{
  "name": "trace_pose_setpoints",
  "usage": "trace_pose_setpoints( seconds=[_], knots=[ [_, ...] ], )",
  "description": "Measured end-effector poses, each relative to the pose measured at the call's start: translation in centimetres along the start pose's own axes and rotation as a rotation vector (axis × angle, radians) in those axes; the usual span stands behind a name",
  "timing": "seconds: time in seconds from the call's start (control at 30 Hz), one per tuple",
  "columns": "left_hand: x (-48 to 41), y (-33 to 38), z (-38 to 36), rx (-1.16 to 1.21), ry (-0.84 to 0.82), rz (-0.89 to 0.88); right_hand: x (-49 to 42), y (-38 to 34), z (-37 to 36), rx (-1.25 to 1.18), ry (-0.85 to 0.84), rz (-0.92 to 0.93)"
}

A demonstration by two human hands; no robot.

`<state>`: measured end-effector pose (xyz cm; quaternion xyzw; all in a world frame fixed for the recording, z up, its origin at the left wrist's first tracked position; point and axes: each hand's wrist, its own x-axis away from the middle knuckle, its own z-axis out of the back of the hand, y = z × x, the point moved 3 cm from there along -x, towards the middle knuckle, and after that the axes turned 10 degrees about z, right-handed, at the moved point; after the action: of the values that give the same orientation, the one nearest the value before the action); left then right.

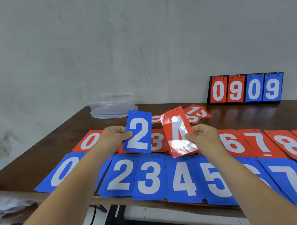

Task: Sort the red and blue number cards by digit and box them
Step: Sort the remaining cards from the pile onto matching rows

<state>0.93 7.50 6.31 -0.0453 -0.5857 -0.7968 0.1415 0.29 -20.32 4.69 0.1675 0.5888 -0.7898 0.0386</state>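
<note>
Number cards are in both hands, lifted above the tabletop [252, 114] with their faces turned to the person, probably so each digit can be read before it is laid down. The left hand [113, 137] pinches the blue 2 card [138, 132] at its left edge, thumb on the face and the other fingers [128, 134] behind. The right hand [204, 136] pinches the red 4 card [179, 131] at its right edge in the same way.

Both cards stand with the long axis roughly upright and the punched holes at the top. The blue 2 leans a little to the right; the red 4 leans left and catches glare across its digit.

Below them the sorted piles run in two rows by digit, red behind and blue in front, so the blue 2 pile [120, 175] looks like the held card's place. A few loose red cards [196, 113] lie farther back, near the clear plastic box [113, 104] and the flip scoreboard [246, 89].
</note>
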Motion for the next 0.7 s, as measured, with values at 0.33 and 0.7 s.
trace_pose_setpoints(
  seconds=[0.33,0.7],
  knots=[
    [4.2,-5.7,2.6,-0.074,0.117,0.100,3.7,0.5,1.4,0.016,0.079,-0.126],
    [4.4,-7.6,3.0,-0.523,0.245,0.040,5.2,-0.2,1.0,0.078,0.108,-0.127]
  ],
)
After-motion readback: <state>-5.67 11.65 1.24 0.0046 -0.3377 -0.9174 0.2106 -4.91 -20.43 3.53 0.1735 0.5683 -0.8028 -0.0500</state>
